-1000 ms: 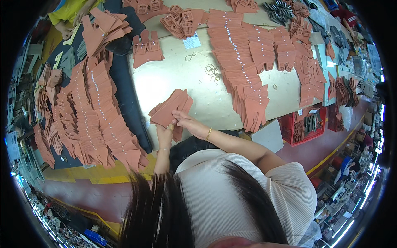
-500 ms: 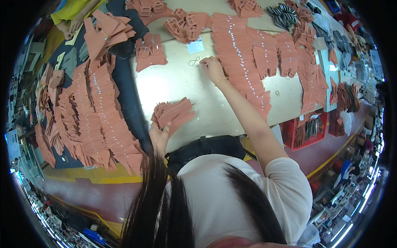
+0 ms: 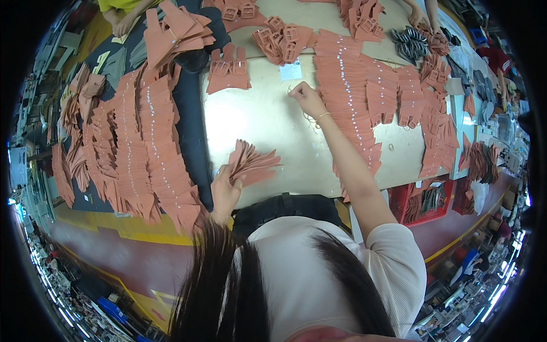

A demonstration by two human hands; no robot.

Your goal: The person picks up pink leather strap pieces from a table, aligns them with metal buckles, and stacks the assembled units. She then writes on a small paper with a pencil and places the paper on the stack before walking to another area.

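Note:
My left hand (image 3: pixel 227 191) is closed around one end of a bundle of flat terracotta-coloured cut pieces (image 3: pixel 250 162), leather-like, whose free ends fan out over the pale tabletop. Farther off, my right hand (image 3: pixel 307 100) is pinched shut on a thin rubber band (image 3: pixel 311 121), with strands showing at the fingertips and below the palm. Close beyond that hand lies a small light-blue printed paper (image 3: pixel 290 70). To its right runs a long overlapping row of terracotta pieces (image 3: pixel 346 85) with small white marks.
Pieces with buckle-like frames (image 3: pixel 229 71) lie at the far side. More overlapping rows (image 3: pixel 154 131) cover a dark surface on the left. A red crate (image 3: pixel 424 202) stands at lower right. Another person's hands (image 3: pixel 122 24) are at far left; others work at far right. A small band (image 3: pixel 391 147) lies on the table.
The rubber band that lay on the table is now in my right hand. My left hand has raised its bundle slightly, and its ends have fanned out. The whole view has shifted.

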